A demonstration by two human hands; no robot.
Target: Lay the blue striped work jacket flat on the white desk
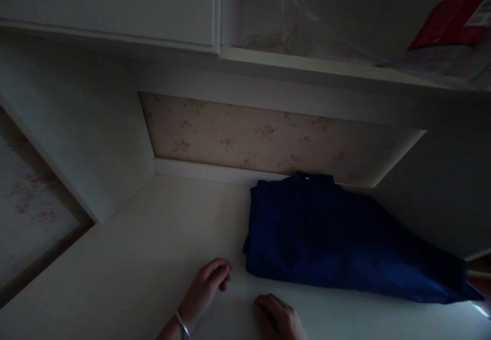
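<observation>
Hands sit nearest the camera, low on the white surface (146,258). The left hand (209,284), a thin bangle (183,324) on its wrist, rests with fingers loosely curled and holds nothing; its fingertips lie near the front left corner of a folded blue shirt (330,238) without touching it. The right hand (278,317) lies just in front of the shirt's near edge, fingers bent, also empty. The shirt lies flat, its collar toward the floral back panel (245,135) and one end reaching to the right. Above, a shelf (326,66) carries clear plastic (295,18) and a red packet (448,20).
</observation>
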